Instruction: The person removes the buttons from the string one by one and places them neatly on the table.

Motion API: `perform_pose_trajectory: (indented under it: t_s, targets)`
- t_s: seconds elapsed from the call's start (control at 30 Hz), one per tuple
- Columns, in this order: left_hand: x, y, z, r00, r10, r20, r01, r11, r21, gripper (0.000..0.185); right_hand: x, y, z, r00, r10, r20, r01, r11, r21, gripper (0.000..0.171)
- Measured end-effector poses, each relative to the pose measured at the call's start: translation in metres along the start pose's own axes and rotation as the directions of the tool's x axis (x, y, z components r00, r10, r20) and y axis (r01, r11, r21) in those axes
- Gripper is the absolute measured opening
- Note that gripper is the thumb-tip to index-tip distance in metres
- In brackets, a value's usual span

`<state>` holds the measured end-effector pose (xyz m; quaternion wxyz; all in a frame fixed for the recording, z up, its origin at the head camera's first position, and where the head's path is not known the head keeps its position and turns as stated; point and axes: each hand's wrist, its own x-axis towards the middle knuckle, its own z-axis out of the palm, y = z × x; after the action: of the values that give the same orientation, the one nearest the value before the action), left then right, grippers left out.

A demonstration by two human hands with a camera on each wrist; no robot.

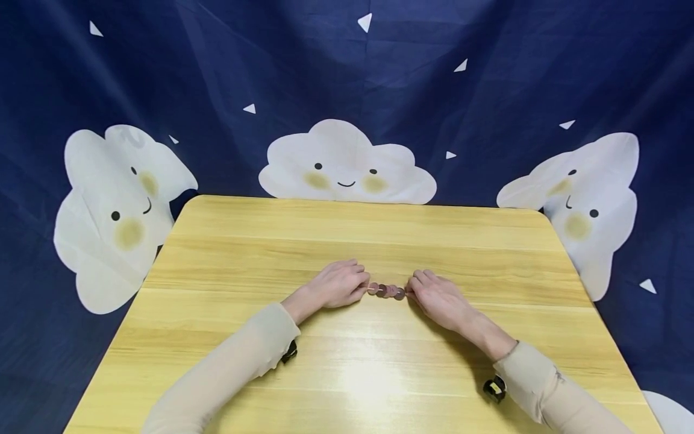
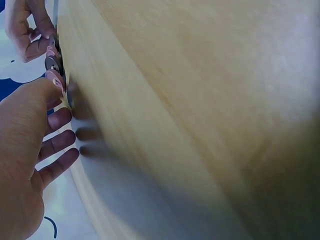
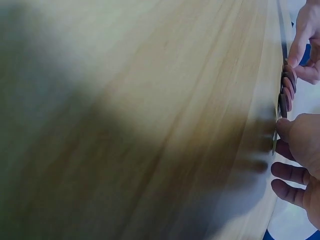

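Note:
A short row of round, flat, button-like discs, pink and dark brown, is strung between my two hands on what looks like a thin cord. My left hand pinches the left end between thumb and forefinger. In the left wrist view the other fingers of that hand are spread apart. At the opposite end, my right hand pinches the cord close to the last dark disc. The discs overlap one another in the right wrist view. Both hands are low over the table, and the cord's ends are mostly hidden by the fingertips.
The wooden table has rounded far corners. Behind it hangs a dark blue cloth with white smiling clouds. A dark device sits by the right cuff, and another by the left cuff.

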<state>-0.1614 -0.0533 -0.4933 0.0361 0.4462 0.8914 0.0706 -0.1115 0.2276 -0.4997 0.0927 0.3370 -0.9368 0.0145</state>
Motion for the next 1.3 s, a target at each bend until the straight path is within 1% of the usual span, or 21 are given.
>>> perform_pose_trajectory:
  t_s: [0.2, 0.4, 0.57, 0.77, 0.97, 1.1, 1.3]
  targets:
    - [-0.007, -0.002, 0.0, 0.999, -0.011, -0.03, 0.011, 1.0, -0.004, 0.014, 0.005, -0.002, -0.001, 1.0, -0.015, 0.009, 0.015, 1.0, 0.019, 0.007]
    - [-0.012, -0.003, 0.0, 0.998, -0.01, -0.065, 0.009, 1.0, -0.018, 0.015, 0.008, -0.001, -0.002, 0.998, -0.034, -0.049, 0.036, 0.999, 0.037, 0.007]
    - [-0.013, -0.004, 0.001, 0.997, -0.008, -0.082, 0.007, 1.0, -0.013, 0.016, 0.009, -0.001, -0.005, 0.997, -0.017, -0.077, 0.024, 0.996, 0.084, 0.007]
    - [-0.015, -0.005, 0.003, 0.995, -0.01, -0.097, 0.009, 1.0, -0.012, 0.016, 0.016, -0.007, -0.011, 0.998, 0.019, -0.068, -0.009, 0.988, 0.154, 0.011]
    - [-0.016, -0.004, 0.003, 0.994, -0.006, -0.11, 0.004, 1.0, -0.016, 0.015, 0.029, -0.017, -0.014, 0.998, 0.037, -0.047, -0.028, 0.981, 0.194, 0.018]
    - [-0.015, -0.004, 0.003, 0.994, -0.009, -0.111, 0.007, 1.0, -0.018, 0.014, 0.037, -0.021, -0.013, 0.999, 0.027, -0.033, -0.02, 0.977, 0.213, 0.021]
    - [-0.015, -0.002, 0.003, 0.996, -0.03, -0.078, 0.028, 0.999, -0.028, 0.014, 0.045, -0.024, -0.008, 1.0, -0.003, -0.005, 0.004, 0.975, 0.224, 0.028]
